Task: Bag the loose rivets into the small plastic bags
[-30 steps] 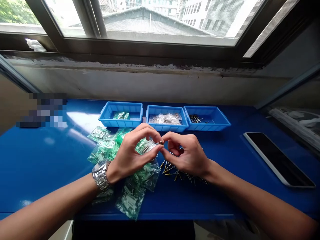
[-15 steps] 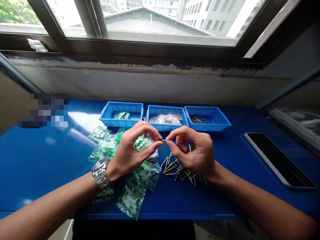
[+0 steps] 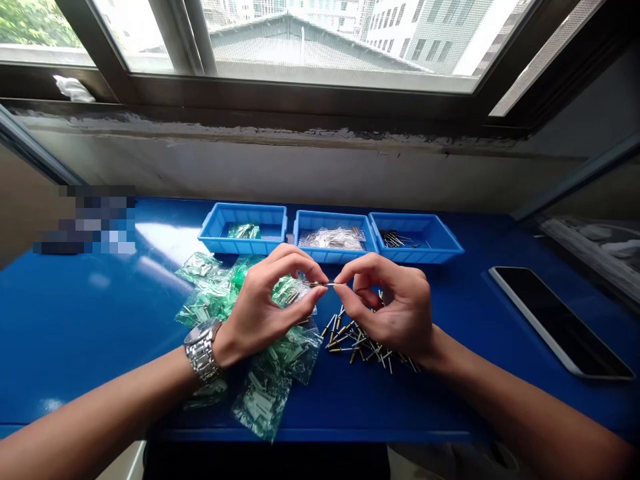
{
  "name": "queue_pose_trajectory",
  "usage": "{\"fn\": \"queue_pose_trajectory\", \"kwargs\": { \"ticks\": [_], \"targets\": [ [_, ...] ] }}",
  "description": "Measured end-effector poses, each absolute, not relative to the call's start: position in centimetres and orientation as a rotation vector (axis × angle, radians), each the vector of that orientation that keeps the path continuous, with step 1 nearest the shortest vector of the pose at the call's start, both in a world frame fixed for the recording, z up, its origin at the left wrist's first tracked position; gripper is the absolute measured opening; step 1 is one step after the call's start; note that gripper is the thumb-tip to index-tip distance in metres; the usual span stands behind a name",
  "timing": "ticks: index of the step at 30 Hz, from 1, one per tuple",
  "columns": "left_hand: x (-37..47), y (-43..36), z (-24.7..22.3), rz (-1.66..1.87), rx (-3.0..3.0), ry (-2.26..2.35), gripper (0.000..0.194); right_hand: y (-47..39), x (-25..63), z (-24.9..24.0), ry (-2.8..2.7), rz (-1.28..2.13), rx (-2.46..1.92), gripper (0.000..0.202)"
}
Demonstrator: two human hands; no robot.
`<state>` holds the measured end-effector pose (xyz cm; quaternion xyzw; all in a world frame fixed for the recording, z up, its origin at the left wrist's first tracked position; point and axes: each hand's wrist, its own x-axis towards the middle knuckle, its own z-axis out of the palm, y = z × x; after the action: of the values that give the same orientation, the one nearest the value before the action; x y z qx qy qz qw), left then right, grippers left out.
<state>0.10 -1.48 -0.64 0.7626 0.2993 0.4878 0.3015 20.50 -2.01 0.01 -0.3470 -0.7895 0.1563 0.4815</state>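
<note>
Between my hands, a thin metal rivet (image 3: 331, 285) lies level, pinched at both ends. My left hand (image 3: 273, 293) holds its left end between thumb and forefinger, above the green plastic bags (image 3: 263, 400) of small parts. A silver watch (image 3: 202, 350) is on the left wrist. My right hand (image 3: 390, 300) grips the other end with thumb and forefinger. Below and beside the right hand, a loose pile of rivets (image 3: 345, 337) with brassy bodies and silver pins lies on the blue table (image 3: 100, 333), partly hidden by that hand.
Behind the hands stand three blue trays: the left tray (image 3: 210, 230) with a green bag, the middle tray (image 3: 333, 255) with clear bags, the right tray (image 3: 440, 233) with dark thin pieces. A phone-like device (image 3: 560, 320) lies at the right. A window spans the back.
Both hands have shifted very slightly right and down, still pinching the rivet between them. The bags, trays and pile look the same.
</note>
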Motion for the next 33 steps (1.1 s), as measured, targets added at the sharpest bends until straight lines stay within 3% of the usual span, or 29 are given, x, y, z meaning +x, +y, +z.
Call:
{"fn": "queue_pose_trajectory", "kwargs": {
  "ticks": [10,33],
  "targets": [
    [0.1,-1.6,-0.7,1.329,2.012,0.769,0.007,-1.6,20.2,-1.0,-2.021,0.664,-0.783,0.011],
    [0.3,-1.5,-0.7,1.207,2.19,0.724,0.004,-2.5,20.2,-0.1,-1.97,0.32,-0.732,0.006]
  ]
}}
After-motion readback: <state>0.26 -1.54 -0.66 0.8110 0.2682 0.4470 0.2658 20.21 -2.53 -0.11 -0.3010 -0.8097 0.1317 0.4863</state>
